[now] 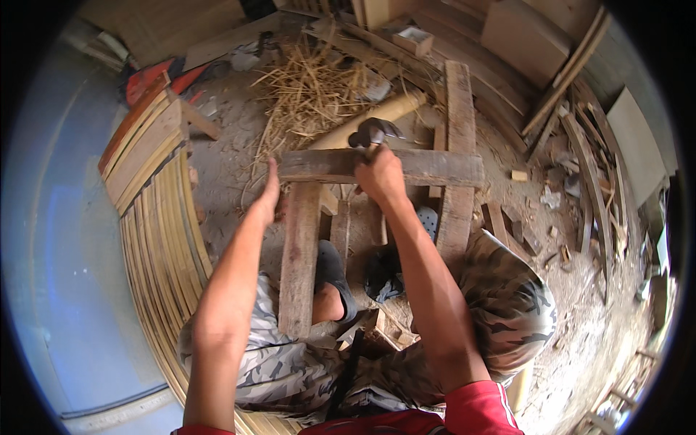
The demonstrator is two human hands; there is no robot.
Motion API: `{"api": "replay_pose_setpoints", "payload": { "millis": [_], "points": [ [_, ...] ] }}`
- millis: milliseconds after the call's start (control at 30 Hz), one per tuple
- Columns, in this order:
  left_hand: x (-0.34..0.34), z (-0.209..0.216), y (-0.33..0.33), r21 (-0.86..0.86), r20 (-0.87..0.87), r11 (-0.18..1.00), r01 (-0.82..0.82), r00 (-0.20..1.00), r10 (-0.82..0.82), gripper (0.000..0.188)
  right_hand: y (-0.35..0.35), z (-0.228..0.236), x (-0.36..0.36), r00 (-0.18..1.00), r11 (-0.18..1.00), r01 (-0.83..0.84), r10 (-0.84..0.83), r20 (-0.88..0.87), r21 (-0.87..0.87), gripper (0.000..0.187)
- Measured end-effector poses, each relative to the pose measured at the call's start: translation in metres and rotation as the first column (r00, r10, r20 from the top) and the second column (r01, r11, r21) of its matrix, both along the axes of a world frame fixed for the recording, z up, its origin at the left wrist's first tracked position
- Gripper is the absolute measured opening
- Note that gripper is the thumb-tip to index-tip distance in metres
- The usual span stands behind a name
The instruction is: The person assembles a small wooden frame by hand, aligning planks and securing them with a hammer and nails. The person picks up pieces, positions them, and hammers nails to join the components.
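Note:
My right hand (pixel 381 175) is wrapped round a claw hammer, close under its dark metal head (pixel 376 133). The fist is at the upper face of a rough wooden crosspiece (pixel 428 168). My left hand (pixel 270 194) is beside the left end of that crosspiece, its visible fingers stretched out and holding nothing I can see. The crosspiece lies across a short plank (pixel 297 261) on the left and a longer plank (pixel 457 210) on the right. Most of the hammer's handle is hidden by my right hand.
A stack of curved wooden slats (pixel 163 239) stands at my left, near a blue panel (pixel 58 239). Straw (pixel 312 90) and a pale round pole (pixel 373 119) lie beyond the crosspiece. Loose boards (pixel 591 188) and wood scraps (pixel 519 175) litter the right side. My feet are between the planks.

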State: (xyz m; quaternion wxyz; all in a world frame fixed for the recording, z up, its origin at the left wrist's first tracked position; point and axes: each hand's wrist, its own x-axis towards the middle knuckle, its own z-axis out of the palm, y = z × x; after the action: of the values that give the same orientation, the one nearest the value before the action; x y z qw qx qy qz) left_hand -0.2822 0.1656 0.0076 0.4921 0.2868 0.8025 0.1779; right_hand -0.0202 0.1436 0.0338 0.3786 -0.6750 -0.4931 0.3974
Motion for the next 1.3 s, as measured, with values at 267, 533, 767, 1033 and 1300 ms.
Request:
{"api": "replay_pose_setpoints", "payload": {
  "millis": [267,533,767,1033,1300],
  "points": [
    [0.034,0.024,-0.083,0.203,0.138,0.962,0.185,0.967,-0.215,0.115,-0.008,0.022,-0.001,0.999,0.999,-0.039,0.039,0.002,-0.005,0.039],
    [0.02,0.042,-0.089,0.119,0.234,0.842,0.527,0.809,-0.539,0.121,-0.008,0.04,-0.007,0.984,0.989,-0.141,0.144,0.1,-0.044,0.046],
    [0.029,0.043,-0.069,0.124,0.325,0.978,0.165,0.925,-0.198,0.119,0.002,0.039,-0.01,0.95,0.969,-0.207,0.232,0.211,-0.134,0.048],
    [0.027,0.01,-0.051,0.163,0.156,0.98,0.118,0.977,-0.143,0.112,-0.005,0.055,-0.014,0.91,0.969,-0.243,0.246,0.332,-0.053,0.049],
    [0.023,0.014,-0.054,0.233,-0.007,0.893,0.386,0.919,-0.395,0.107,-0.024,0.106,-0.055,0.887,0.94,-0.337,0.302,0.349,0.044,0.047]
  ]
}}
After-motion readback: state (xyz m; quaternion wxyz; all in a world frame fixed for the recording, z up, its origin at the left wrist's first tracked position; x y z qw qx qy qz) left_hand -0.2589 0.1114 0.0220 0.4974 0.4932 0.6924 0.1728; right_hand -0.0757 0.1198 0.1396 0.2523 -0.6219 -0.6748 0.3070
